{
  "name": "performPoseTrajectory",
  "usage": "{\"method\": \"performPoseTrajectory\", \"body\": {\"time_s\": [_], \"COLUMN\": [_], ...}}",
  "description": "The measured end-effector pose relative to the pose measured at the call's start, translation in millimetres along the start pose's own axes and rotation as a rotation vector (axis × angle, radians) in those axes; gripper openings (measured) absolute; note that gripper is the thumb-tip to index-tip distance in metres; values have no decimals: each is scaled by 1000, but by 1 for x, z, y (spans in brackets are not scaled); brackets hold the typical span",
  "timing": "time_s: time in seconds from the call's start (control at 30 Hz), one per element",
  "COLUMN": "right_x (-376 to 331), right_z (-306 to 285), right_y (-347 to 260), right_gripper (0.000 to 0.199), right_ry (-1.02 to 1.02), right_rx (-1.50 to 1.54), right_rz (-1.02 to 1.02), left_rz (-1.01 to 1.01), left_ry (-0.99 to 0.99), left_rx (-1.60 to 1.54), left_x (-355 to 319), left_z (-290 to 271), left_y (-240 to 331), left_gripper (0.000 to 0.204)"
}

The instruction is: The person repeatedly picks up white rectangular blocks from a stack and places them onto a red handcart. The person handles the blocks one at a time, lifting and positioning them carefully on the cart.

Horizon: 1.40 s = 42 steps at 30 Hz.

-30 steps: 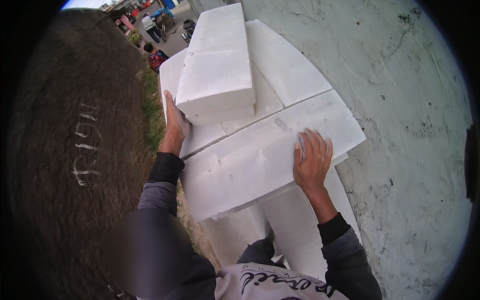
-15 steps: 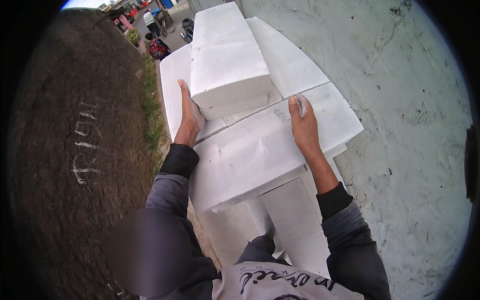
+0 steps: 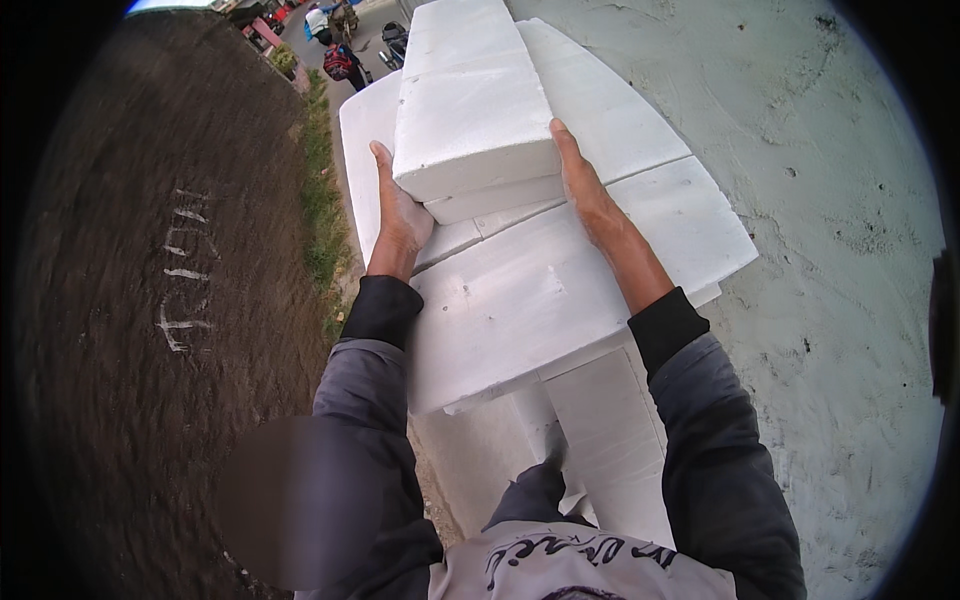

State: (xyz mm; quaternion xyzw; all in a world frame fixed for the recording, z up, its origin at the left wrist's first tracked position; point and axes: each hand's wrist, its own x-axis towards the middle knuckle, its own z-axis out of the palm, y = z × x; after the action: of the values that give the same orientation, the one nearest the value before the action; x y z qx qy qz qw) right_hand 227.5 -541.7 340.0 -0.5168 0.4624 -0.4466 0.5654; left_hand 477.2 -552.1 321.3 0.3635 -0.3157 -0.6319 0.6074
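Observation:
A long white lightweight concrete block (image 3: 475, 110) lies on top of a stack, its narrow end facing me. Beneath it shows the end of another block (image 3: 495, 200), set slightly back. My left hand (image 3: 402, 215) is against the left side near the front corner, thumb pointing up and fingers hidden by the blocks. On the opposite side, my right hand (image 3: 585, 180) presses along the right face, its thumb at the upper front corner. The two hands flank the top block. A wide white block (image 3: 520, 300) lies crosswise nearer to me, under my forearms.
More white blocks (image 3: 610, 410) are stacked below, close to my legs. A rough pale wall (image 3: 820, 220) rises at right, a dark wall (image 3: 110, 250) at left with a grass strip (image 3: 322, 200) beside it. A person with a red backpack (image 3: 340, 65) and a motorcycle (image 3: 395, 42) are up the lane.
My right hand has moved left and forward from above the crosswise block to the top block's right side. My left hand stays by its left side. The view has shifted slightly.

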Motion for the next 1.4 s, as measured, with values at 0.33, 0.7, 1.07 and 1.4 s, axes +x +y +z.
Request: {"method": "performPoseTrajectory", "body": {"time_s": [0.33,0.7,1.07,1.4], "right_x": [-2,-45,-214,-270], "right_z": [13,-6,-62,-100], "right_y": [1,-33,-26,6], "right_gripper": [90,95,83,76], "right_ry": [128,161,510,411], "right_rx": [-49,224,116,-75], "right_rz": [-74,47,44,-1], "left_rz": [12,37,-102,506], "left_ry": [120,113,316,177], "left_rx": [14,-66,28,854], "left_x": [2,-40,-231,-298], "left_z": [14,49,144,92], "left_y": [-1,-10,-53,-128], "left_gripper": [88,77,77,80]}}
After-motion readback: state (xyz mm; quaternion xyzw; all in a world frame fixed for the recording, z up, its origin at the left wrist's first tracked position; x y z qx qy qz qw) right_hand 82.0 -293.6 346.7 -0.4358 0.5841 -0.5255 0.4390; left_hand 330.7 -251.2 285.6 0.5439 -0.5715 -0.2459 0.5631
